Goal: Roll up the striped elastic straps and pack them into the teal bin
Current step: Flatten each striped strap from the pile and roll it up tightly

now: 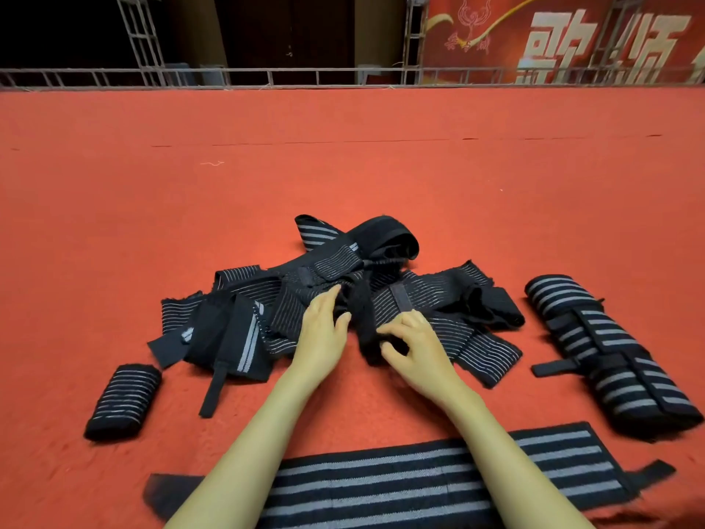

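The striped elastic straps (332, 269) are lying in a loose, tangled heap at the middle of the frame on the red carpet (343, 166), black with thin pale lines, some showing dark fastening tabs; the left hand (322, 332) is resting on the heap with fingers nearly straight and relaxed, gripping nothing that shows; the right hand (414, 347) is curling its fingers and pinching a dark twisted strap (362, 315) at the heap's near edge; a small rolled strap (122, 402) is sitting apart at the lower left; a bundle of rolled broad-striped straps (610, 360) is lying near the right edge; a flat broad-striped strap (438, 482) is stretching across the bottom, under both forearms; a metal truss rail (267, 76) is running along the top; at the upper right a red banner (477, 40) is showing big white Chinese characters, the first reading 歌, the rest being cut off.
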